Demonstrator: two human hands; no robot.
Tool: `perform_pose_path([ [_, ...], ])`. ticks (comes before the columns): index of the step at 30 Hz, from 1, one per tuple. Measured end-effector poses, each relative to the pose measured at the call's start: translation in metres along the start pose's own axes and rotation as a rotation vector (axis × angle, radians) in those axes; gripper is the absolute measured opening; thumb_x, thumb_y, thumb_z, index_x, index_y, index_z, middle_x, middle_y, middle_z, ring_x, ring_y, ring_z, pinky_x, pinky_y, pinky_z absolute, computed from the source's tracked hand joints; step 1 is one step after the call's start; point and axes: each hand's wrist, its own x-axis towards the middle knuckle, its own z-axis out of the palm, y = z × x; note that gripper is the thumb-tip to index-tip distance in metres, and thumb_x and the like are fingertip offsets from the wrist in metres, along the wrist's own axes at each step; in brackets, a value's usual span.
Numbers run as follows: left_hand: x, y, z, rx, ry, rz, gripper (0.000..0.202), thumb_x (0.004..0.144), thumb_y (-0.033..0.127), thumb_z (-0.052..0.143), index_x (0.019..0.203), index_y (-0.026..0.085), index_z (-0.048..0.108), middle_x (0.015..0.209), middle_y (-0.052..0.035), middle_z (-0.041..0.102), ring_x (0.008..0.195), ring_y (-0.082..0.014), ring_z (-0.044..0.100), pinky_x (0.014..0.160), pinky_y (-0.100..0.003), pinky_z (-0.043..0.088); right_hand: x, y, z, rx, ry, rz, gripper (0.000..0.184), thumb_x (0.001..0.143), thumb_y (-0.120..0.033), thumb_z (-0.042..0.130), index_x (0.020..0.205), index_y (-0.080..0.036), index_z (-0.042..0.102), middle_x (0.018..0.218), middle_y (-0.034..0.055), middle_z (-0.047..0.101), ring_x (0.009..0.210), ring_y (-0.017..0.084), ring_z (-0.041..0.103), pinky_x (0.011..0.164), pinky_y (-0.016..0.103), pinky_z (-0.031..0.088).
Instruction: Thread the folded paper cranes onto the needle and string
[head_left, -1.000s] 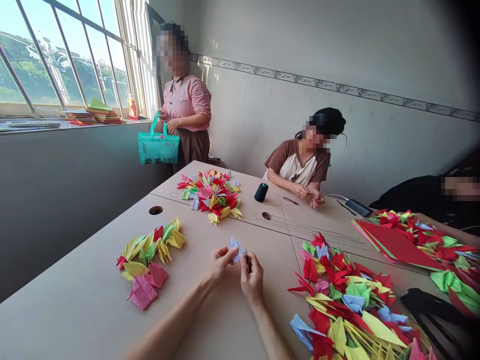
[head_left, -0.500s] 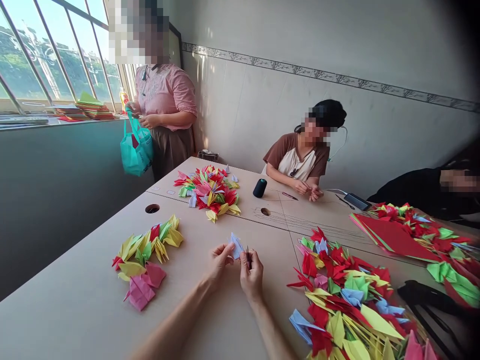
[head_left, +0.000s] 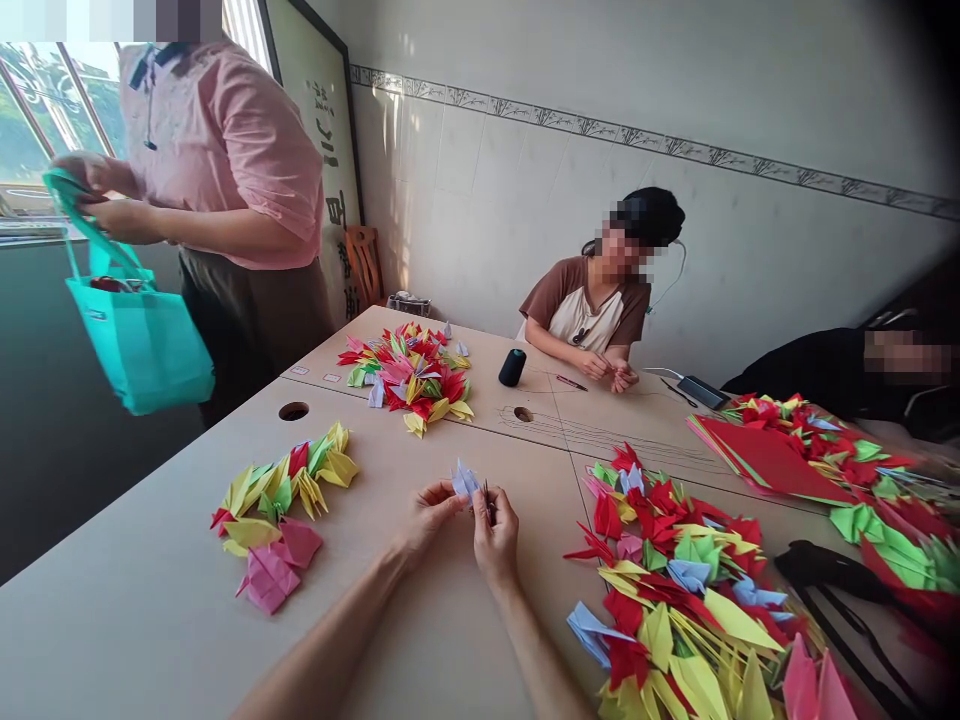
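Pale blue folded paper, shaped like an origami crane, is pinched in the fingers of my left hand above the table. Against its right side, my right hand is closed round a small dark pointed tool; its tips point up and its exact kind is hard to make out. The right thumb reaches the paper's edge. Left of my hands lies a curved row of yellow, green and red folded paper cranes, with pink ones at its near end.
A mixed heap of cranes lies at the back; a larger one is at right. A dark thread spool stands near a table hole. Red paper sheets lie right. One person sits opposite; another stands left with a turquoise bag.
The standing person and turquoise bag have come nearer on the left. My view has shifted slightly. Both my hands keep hold of the blue paper and dark tool, with the paper turned a little.
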Motion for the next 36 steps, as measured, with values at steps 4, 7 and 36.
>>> perform_pose_path([
  [4, 0.0, 0.001, 0.0, 0.036, -0.029, -0.012, 0.022, 0.07, 0.036, 0.069, 0.077, 0.015, 0.069, 0.07, -0.0022, 0.063, 0.061, -0.0113, 0.048, 0.059, -0.021, 0.038, 0.0, -0.002, -0.001, -0.004, -0.007, 0.007, 0.026, 0.089, -0.04, 0.045, 0.081, -0.017, 0.055, 0.067, 0.0017, 0.058, 0.057, 0.012, 0.052, 0.052, 0.021, 0.042],
  [7, 0.001, -0.002, -0.002, 0.035, 0.045, 0.011, 0.022, 0.069, 0.036, 0.069, 0.073, 0.015, 0.068, 0.068, -0.0015, 0.062, 0.06, -0.0107, 0.047, 0.058, -0.021, 0.037, 0.0, -0.004, -0.001, 0.011, -0.05, 0.012, 0.024, 0.089, -0.039, 0.047, 0.085, -0.016, 0.057, 0.07, 0.0027, 0.06, 0.057, 0.012, 0.053, 0.052, 0.021, 0.042],
  [36, 0.01, -0.006, -0.008, -0.493, 0.21, -0.132, 0.022, 0.066, 0.027, 0.075, 0.074, 0.012, 0.06, 0.068, -0.0022, 0.064, 0.059, -0.0088, 0.06, 0.057, -0.018, 0.049, -0.001, -0.014, 0.001, -0.137, -0.178, -0.121, 0.023, 0.09, -0.032, 0.045, 0.102, -0.018, 0.059, 0.09, 0.0068, 0.066, 0.079, 0.016, 0.063, 0.07, 0.024, 0.05],
])
